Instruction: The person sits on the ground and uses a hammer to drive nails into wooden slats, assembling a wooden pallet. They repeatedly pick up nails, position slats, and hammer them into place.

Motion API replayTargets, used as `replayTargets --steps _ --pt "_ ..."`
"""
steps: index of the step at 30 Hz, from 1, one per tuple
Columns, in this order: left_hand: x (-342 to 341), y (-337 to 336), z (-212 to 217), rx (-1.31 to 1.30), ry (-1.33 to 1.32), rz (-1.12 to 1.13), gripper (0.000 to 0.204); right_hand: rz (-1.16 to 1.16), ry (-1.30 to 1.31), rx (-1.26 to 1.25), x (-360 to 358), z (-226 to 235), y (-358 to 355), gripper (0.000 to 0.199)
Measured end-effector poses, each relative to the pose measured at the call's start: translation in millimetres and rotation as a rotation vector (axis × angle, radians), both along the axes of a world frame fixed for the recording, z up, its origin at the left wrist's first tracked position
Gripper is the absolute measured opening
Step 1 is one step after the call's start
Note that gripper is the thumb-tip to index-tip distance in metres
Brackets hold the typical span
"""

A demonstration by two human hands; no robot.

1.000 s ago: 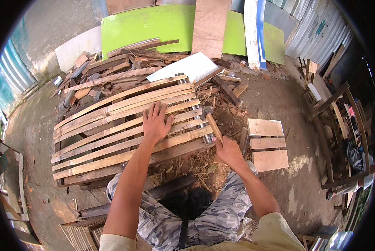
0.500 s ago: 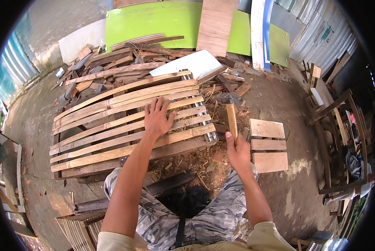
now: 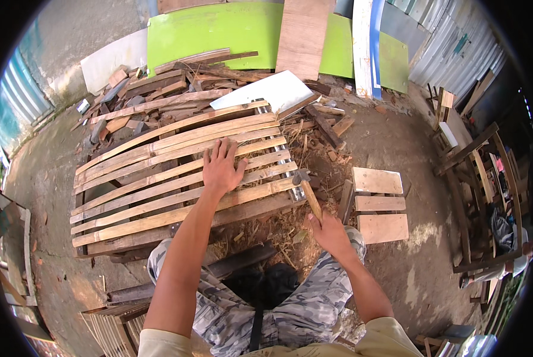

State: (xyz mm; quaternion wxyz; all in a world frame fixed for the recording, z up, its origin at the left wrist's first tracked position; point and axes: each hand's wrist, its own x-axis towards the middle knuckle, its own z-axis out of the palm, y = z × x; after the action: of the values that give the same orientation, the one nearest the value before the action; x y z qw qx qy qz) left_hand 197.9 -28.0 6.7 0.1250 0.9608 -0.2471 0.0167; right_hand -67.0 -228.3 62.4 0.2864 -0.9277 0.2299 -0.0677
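Observation:
In front of me lies a frame of bamboo slats (image 3: 141,171), with its long strips running left to right over dark wooden supports. My left hand (image 3: 220,169) rests on the slats right of their middle, palm down with the fingers spread. My right hand (image 3: 332,233) is closed around the wooden handle of a hammer (image 3: 310,199). The hammer's metal head is at the right end of the nearest slat, by the strip of metal (image 3: 280,143) that runs along the slat ends. I cannot tell whether it touches the slat.
Beyond the frame, scrap wood (image 3: 159,89) lies piled with a white board (image 3: 266,89) on it. Green panels (image 3: 216,37) lean on the wall. To my right are several flat wooden pieces (image 3: 383,229) and a dark wooden frame (image 3: 462,208). A slatted piece (image 3: 109,324) stands near my left leg.
The hammer has come down from a raised position and leftward to the end of the nearest slat, carried by my right hand. My left hand stays on the slats.

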Motion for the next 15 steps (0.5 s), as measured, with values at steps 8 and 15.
replayTargets --steps 8,15 --pt "0.7 4.4 -0.8 0.002 -0.019 -0.006 0.069 -0.072 -0.31 0.085 43.8 32.4 6.4 0.044" --pt "-2.2 3.7 -2.4 0.0 -0.011 -0.007 0.068 -0.026 0.089 0.069 36.6 -11.5 -19.0 0.05"
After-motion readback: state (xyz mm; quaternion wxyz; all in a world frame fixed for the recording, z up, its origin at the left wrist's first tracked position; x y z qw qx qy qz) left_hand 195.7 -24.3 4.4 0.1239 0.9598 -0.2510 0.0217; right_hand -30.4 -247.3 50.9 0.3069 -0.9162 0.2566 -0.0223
